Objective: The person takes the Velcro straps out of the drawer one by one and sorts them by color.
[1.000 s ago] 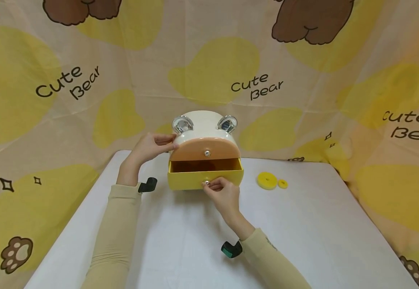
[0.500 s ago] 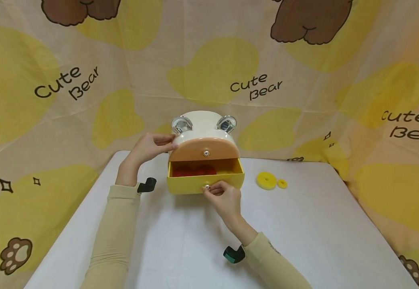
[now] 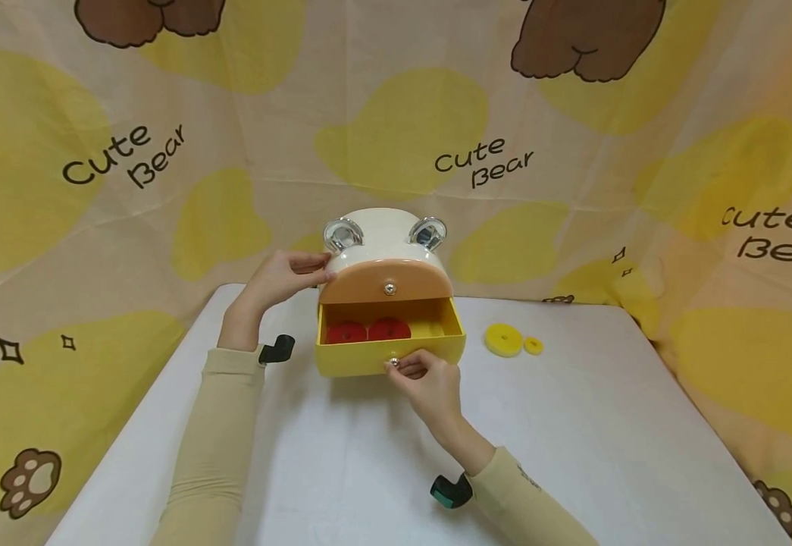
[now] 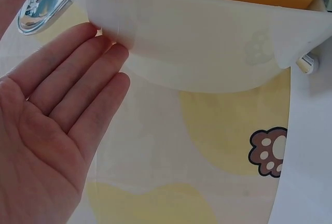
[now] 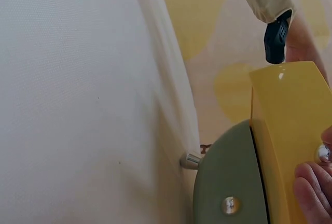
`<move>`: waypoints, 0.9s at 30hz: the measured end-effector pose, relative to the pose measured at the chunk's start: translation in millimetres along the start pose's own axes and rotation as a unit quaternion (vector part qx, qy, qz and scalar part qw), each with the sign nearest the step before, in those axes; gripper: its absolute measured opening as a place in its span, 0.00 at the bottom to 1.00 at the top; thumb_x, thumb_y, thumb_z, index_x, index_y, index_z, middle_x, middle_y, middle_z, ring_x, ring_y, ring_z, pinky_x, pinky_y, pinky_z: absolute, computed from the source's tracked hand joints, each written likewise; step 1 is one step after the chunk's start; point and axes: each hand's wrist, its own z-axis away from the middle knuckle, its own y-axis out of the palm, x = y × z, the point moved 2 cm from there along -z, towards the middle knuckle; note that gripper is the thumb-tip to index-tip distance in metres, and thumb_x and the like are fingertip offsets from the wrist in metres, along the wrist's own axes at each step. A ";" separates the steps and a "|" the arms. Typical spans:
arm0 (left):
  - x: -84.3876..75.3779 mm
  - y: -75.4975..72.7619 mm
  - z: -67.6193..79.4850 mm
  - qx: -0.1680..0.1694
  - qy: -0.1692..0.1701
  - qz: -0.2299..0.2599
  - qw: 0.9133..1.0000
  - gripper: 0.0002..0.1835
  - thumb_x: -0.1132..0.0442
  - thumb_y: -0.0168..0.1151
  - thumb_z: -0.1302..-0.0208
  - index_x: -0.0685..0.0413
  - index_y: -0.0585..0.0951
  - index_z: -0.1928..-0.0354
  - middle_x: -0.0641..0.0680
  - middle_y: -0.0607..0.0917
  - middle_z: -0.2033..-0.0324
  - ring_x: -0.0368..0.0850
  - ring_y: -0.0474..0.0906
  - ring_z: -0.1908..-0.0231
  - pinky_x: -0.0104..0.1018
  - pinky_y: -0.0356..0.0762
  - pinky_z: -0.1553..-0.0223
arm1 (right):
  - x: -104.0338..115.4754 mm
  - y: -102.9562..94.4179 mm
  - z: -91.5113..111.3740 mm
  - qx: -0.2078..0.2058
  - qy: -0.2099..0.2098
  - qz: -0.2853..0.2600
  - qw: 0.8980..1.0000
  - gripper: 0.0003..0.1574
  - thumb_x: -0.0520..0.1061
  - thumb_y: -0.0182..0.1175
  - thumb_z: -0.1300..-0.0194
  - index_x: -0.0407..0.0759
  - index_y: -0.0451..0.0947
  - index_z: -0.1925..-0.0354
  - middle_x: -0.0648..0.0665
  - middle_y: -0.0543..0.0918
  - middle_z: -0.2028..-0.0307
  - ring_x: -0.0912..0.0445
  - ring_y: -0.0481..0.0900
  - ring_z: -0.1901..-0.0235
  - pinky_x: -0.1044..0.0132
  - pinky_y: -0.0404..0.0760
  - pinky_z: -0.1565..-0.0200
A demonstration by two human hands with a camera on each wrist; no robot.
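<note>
A small toy-like chest of drawers has a white top, two silvery ear-shaped parts and an orange top drawer. Its yellow drawer stands pulled out, with a red disc and another red disc inside on the left. My right hand pinches the round silvery knob of that drawer between thumb and fingertips. At the chest's left side, my left hand rests its fingertips on the white shell, fingers fairly straight, thumb by the front edge.
To the right of the chest lie a larger yellow disc and a small yellow ring on the white tablecloth. A green panel with a knob is below the yellow drawer. A patterned cloth hangs close behind.
My right hand has drawn the yellow drawer further out toward me, bringing the two red discs into view. The left hand has stayed against the chest's side.
</note>
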 end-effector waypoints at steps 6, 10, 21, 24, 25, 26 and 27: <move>0.9 -0.6 -1.0 -0.001 -0.003 -0.002 1.000 0.36 0.39 0.71 0.52 0.46 0.78 0.41 0.51 0.82 0.45 0.45 0.78 0.44 0.48 0.72 0.41 | 3.1 -3.6 4.2 0.003 -0.006 -0.001 1.000 0.14 0.53 0.73 0.50 0.46 0.82 0.77 0.53 0.84 0.79 0.64 0.79 0.79 0.73 0.81 0.73; 2.2 -1.2 -2.1 0.000 -0.004 -0.007 1.000 0.36 0.38 0.70 0.52 0.44 0.78 0.41 0.51 0.82 0.45 0.45 0.77 0.44 0.48 0.72 0.41 | 4.5 -5.9 7.6 0.005 -0.007 0.001 1.000 0.14 0.52 0.74 0.51 0.46 0.82 0.77 0.53 0.83 0.79 0.64 0.79 0.79 0.74 0.81 0.73; 1.2 -1.2 -1.3 -0.002 -0.001 -0.016 1.000 0.36 0.37 0.70 0.53 0.44 0.78 0.41 0.51 0.82 0.46 0.46 0.77 0.44 0.49 0.73 0.42 | 3.2 -9.5 16.0 0.012 -0.007 -0.002 1.000 0.12 0.51 0.74 0.51 0.47 0.82 0.77 0.55 0.83 0.79 0.66 0.79 0.79 0.73 0.81 0.74; 0.9 -1.0 -1.0 -0.002 -0.002 -0.017 1.000 0.36 0.37 0.70 0.53 0.44 0.78 0.41 0.51 0.82 0.46 0.46 0.77 0.44 0.49 0.73 0.41 | 4.0 -10.8 17.8 0.015 -0.009 -0.002 1.000 0.12 0.51 0.74 0.51 0.47 0.82 0.77 0.54 0.83 0.79 0.66 0.79 0.79 0.73 0.81 0.73; 0.7 -0.8 -0.9 -0.002 -0.002 -0.016 1.000 0.36 0.37 0.70 0.53 0.44 0.78 0.41 0.51 0.82 0.46 0.45 0.77 0.44 0.49 0.73 0.41 | 4.0 -11.0 18.3 0.016 -0.009 -0.002 1.000 0.12 0.51 0.74 0.51 0.47 0.82 0.77 0.54 0.83 0.79 0.66 0.79 0.79 0.73 0.81 0.73; 0.6 -0.6 -0.8 -0.002 -0.002 -0.016 1.000 0.36 0.37 0.70 0.53 0.44 0.78 0.41 0.51 0.82 0.46 0.46 0.77 0.44 0.49 0.73 0.42 | 4.3 -11.3 18.8 0.017 -0.010 -0.002 1.000 0.12 0.51 0.74 0.51 0.47 0.82 0.76 0.54 0.83 0.79 0.66 0.79 0.79 0.73 0.81 0.73; 0.5 -0.3 -0.6 -0.002 -0.001 -0.015 1.000 0.36 0.37 0.70 0.53 0.44 0.78 0.41 0.51 0.82 0.46 0.46 0.78 0.44 0.49 0.73 0.42 | 4.7 -11.5 19.3 0.017 -0.010 -0.001 1.000 0.12 0.51 0.74 0.51 0.47 0.82 0.76 0.54 0.83 0.79 0.66 0.79 0.79 0.73 0.81 0.73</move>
